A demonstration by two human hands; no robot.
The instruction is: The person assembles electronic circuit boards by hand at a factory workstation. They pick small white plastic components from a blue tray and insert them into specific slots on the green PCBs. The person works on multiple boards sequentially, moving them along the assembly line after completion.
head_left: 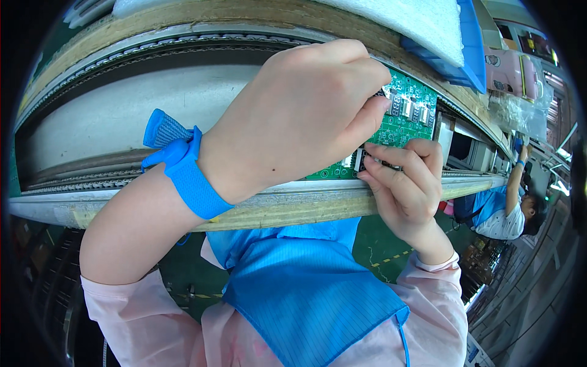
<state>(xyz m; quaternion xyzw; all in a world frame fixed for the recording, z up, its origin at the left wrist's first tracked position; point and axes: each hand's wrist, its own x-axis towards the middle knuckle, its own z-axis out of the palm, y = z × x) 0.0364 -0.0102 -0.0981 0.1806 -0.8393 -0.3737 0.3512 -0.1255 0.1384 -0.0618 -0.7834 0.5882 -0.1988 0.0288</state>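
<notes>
A green circuit board (397,130) lies across the rails of the line, partly hidden under my left hand (306,113). White connectors (408,109) and several small digit displays (394,105) stand on it. My left hand reaches over the board, fingers curled, with thumb and forefinger pinched at a small dark part whose kind I cannot make out. At the near edge of the board, my right hand (408,183) is closed, its fingertips pinched beside a small white-and-black part (359,160). What its fingertips hold is hidden. A blue wrist strap (199,189) circles my left wrist.
A chain rail (183,41) runs along the far side, and a pale wooden ledge (275,208) along the near side. Beyond the board sits a blue bin (471,52) with white foam (422,24). A co-worker (507,211) stands farther right along the line.
</notes>
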